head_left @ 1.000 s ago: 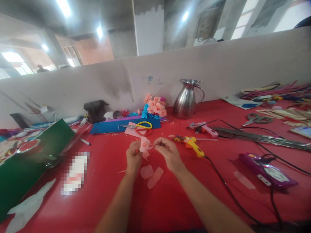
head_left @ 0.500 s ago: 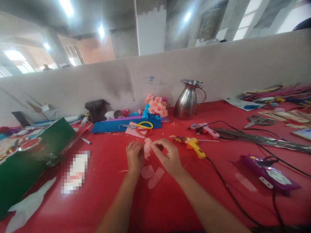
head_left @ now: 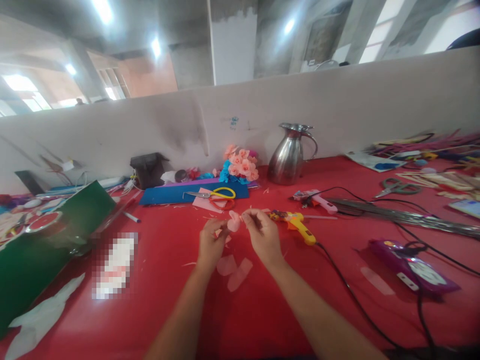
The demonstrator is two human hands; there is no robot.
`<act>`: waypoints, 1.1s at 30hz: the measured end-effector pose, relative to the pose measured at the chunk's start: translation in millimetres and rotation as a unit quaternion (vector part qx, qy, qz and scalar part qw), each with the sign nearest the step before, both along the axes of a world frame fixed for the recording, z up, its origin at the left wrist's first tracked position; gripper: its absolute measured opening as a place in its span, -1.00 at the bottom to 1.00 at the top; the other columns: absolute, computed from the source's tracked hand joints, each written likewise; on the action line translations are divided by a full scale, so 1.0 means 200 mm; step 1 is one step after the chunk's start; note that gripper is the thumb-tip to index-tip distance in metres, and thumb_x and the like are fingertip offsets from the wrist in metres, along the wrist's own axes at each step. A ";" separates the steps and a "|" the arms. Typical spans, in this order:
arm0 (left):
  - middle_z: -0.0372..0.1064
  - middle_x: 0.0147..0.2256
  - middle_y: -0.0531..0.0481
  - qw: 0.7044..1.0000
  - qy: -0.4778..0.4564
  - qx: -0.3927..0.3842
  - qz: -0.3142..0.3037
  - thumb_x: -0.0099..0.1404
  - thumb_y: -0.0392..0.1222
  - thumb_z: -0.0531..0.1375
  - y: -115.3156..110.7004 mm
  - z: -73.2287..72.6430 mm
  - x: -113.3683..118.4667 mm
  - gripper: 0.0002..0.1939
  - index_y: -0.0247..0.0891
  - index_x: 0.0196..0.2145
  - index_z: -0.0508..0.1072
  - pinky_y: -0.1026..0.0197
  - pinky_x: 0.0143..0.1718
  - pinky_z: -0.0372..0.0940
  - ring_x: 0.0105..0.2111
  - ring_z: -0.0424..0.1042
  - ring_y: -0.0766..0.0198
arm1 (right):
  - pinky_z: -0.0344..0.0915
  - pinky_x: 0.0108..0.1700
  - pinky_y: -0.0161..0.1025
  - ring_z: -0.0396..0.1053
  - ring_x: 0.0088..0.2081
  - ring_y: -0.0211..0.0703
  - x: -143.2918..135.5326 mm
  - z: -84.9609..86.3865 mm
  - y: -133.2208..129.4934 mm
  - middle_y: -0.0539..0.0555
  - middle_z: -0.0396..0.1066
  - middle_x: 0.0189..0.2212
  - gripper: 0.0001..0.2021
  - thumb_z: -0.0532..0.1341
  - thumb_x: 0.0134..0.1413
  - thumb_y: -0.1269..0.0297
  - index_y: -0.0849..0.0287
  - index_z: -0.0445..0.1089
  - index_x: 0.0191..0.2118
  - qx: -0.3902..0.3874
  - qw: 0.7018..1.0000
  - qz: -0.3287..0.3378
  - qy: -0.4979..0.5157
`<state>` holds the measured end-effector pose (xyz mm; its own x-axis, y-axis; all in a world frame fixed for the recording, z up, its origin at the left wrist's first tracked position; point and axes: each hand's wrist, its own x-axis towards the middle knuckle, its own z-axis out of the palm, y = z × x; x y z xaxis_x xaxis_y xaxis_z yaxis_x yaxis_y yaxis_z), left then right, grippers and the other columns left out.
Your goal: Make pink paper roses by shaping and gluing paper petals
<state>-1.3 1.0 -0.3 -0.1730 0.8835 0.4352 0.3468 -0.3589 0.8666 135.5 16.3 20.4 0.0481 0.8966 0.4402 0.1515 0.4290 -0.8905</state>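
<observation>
Though small, pink flower (head_left: 234, 221) between hands (head_left: 210, 244) (head_left: 263, 235)

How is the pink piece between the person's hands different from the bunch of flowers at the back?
The pink piece is one small form, while the bunch of flowers has many blooms. The pink piece is held up at the left hand's fingertips; the bunch sits by the low wall. The pink piece shows only pink, but the bunch also has blue. Both share pink.

Hands (head_left: 239, 239) holding a small pink paper flower (head_left: 234, 221) over a red tabletop (head_left: 157, 300), yellow glue gun (head_left: 300, 226) nearby, metal jug (head_left: 287, 156) behind
</observation>
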 end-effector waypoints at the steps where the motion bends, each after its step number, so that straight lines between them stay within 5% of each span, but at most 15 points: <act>1: 0.43 -0.40 -0.03 1.000 -0.018 -0.014 -0.009 0.09 -0.33 0.15 0.00 0.00 0.00 -0.86 -0.25 -0.40 0.50 0.22 -0.26 0.23 -0.35 0.36 0.25 | 0.24 -0.36 -0.29 0.31 -0.42 -0.21 0.00 0.00 0.00 0.03 0.37 -0.47 -0.81 0.11 0.07 0.15 0.17 0.32 -0.37 -0.003 1.000 -0.002 0.002; 5: 0.48 -0.37 -0.04 0.996 -0.063 -0.062 -0.026 0.10 -0.26 0.16 0.00 -0.01 0.01 -0.85 -0.28 -0.38 0.52 0.22 -0.25 0.24 -0.33 0.40 0.23 | 0.22 -0.38 -0.30 0.29 -0.44 -0.23 0.00 0.01 0.00 0.02 0.36 -0.49 -0.81 0.11 0.07 0.15 0.17 0.32 -0.38 -0.013 1.000 -0.001 -0.003; 22: 0.45 -0.37 -0.03 0.992 -0.088 -0.053 -0.078 0.15 -0.20 0.14 -0.02 0.01 0.01 -0.78 -0.27 -0.25 0.50 0.23 -0.23 0.23 -0.29 0.38 0.22 | 0.23 -0.39 -0.30 0.28 -0.46 -0.24 -0.01 0.01 -0.01 0.01 0.36 -0.47 -0.81 0.12 0.06 0.14 0.15 0.32 -0.37 -0.030 0.998 0.019 0.050; 33: 0.48 -0.34 -0.06 0.930 -0.337 -0.060 -0.136 0.05 -0.17 0.25 0.00 -0.02 0.00 -0.81 -0.25 -0.33 0.52 0.14 -0.12 0.23 -0.27 0.41 0.21 | 0.23 -0.36 -0.31 0.28 -0.41 -0.25 -0.01 0.01 -0.03 0.00 0.33 -0.44 -0.86 0.15 0.05 0.19 0.13 0.32 -0.31 -0.006 0.995 0.083 0.055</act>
<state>-1.2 1.6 -4.2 -0.1334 0.9696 0.2053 -0.3784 -0.2413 0.8937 132.7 10.6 21.6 -0.0537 0.9014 0.4296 -0.0197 0.4292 -0.9030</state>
